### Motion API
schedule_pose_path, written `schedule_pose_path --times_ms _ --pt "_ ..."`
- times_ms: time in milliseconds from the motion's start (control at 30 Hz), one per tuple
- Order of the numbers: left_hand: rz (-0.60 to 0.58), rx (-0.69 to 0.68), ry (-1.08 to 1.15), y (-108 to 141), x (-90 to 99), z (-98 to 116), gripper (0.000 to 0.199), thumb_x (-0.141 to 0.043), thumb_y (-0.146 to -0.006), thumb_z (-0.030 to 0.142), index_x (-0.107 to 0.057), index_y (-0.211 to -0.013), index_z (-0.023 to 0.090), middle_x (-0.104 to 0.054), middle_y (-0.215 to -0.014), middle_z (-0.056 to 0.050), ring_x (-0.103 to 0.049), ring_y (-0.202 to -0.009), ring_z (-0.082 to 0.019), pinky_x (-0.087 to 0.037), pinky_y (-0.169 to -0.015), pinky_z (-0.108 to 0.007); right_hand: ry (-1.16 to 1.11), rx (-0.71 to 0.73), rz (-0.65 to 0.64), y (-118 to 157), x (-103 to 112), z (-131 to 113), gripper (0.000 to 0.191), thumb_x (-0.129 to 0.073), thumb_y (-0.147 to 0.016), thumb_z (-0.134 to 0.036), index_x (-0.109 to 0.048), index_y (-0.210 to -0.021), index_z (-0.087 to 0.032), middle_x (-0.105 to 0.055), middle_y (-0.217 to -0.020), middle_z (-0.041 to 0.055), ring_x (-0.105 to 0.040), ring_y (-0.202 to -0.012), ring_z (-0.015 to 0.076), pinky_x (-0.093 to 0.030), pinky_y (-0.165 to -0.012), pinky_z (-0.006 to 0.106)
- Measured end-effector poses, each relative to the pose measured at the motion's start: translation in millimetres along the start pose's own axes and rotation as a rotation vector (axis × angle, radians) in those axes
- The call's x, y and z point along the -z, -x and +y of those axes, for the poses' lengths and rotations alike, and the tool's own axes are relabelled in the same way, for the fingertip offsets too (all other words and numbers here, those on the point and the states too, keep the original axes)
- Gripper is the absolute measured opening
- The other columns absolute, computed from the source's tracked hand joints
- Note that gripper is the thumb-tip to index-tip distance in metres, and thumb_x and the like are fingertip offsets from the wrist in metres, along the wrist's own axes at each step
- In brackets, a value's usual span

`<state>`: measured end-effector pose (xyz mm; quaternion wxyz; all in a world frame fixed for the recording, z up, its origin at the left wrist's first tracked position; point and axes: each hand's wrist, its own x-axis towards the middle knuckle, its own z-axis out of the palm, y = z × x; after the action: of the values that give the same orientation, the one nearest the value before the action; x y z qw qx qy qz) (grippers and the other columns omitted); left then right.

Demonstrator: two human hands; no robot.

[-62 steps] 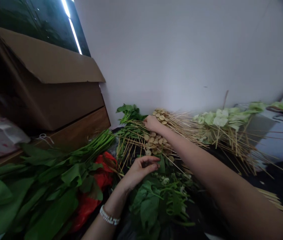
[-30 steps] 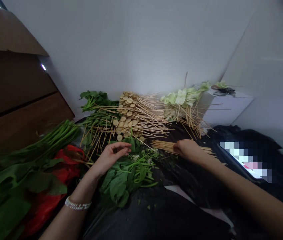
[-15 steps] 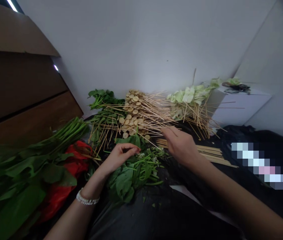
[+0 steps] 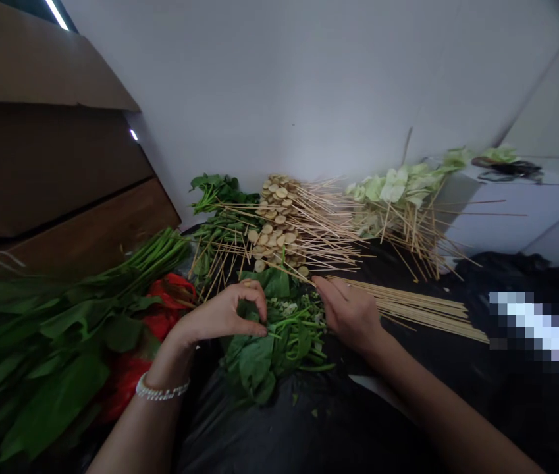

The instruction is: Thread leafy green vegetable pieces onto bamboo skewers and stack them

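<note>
Over a pile of leafy greens [image 4: 254, 362], my left hand [image 4: 230, 309] is curved, its thumb and fingertips apart with nothing gripped between them. The leaves and cut stems lie below and beside it on black plastic. My right hand [image 4: 351, 313], to the right of the pile, has its fingers pressed together at the end of a thin wooden skewer [image 4: 295, 273] that points up and left toward the potato slices. A bundle of bare skewers [image 4: 427, 306] lies just right of this hand, partly behind it.
Skewered potato slices [image 4: 276, 243], skewered greens [image 4: 224, 227] and skewered pale leaves [image 4: 395, 187] line the wall. Long-stemmed greens [image 4: 62, 336] and a red bag [image 4: 168, 309] are at left. A white box [image 4: 526, 224] stands at right, near black plastic [image 4: 521, 270].
My left hand has opened wider between thumb and fingers. My right hand has come down to the skewer's end. The view has shifted, so most objects appear farther right.
</note>
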<state>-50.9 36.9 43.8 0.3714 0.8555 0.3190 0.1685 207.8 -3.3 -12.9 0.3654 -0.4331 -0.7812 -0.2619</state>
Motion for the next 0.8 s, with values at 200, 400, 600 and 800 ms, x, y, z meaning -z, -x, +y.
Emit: schedule_pose_path --times_ms 200,400,600,800 --pt "-0.075 0.013 -0.111 -0.6 -3.7 -4.3 0.011 -0.075 -0.073 0.029 -0.071 -0.076 0.020 -0.058 -0.087 -0.001 -0.054 -0.092 -0.018 -0.040 -0.086 -0.029 0.007 0.033 0.007 1.1 0.3 -3.2 0.027 -0.048 -0.090 -0.011 -0.064 -0.112 -0.011 -0.064 -0.072 0.0029 -0.052 -0.059 0.0135 -0.032 -0.055 0.029" --pt "0.189 0.056 0.235 -1.2 -1.2 -8.5 0.012 -0.073 -0.075 0.028 -0.069 -0.077 0.017 -0.066 -0.104 -0.006 -0.061 -0.096 -0.019 -0.044 -0.088 -0.029 -0.079 -0.038 0.001 1.1 0.2 -4.0 0.024 -0.048 -0.093 -0.014 -0.064 -0.111 -0.011 -0.066 -0.076 0.0039 -0.057 -0.062 0.0124 -0.038 -0.058 0.026" --pt "0.640 0.199 0.797 -6.8 -4.1 -18.6 0.027 -0.082 -0.066 0.029 -0.071 -0.089 0.019 -0.073 -0.076 -0.002 -0.066 -0.071 -0.013 -0.050 -0.071 -0.022 -0.135 -0.060 0.005 0.4 0.8 -7.0 0.026 -0.046 -0.094 -0.014 -0.063 -0.113 -0.010 -0.065 -0.073 0.0037 -0.056 -0.059 0.0123 -0.039 -0.058 0.025" --pt "0.624 0.283 1.048 -11.4 -12.2 -14.5 0.034 -0.085 -0.061 0.028 -0.073 -0.090 0.015 -0.076 -0.081 -0.005 -0.069 -0.070 -0.014 -0.054 -0.066 -0.022 -0.059 0.041 -0.024 1.8 1.8 -13.0 0.037 -0.042 -0.089 -0.006 -0.062 -0.120 -0.011 -0.059 -0.066 0.0009 -0.050 -0.055 0.0135 -0.032 -0.052 0.029"
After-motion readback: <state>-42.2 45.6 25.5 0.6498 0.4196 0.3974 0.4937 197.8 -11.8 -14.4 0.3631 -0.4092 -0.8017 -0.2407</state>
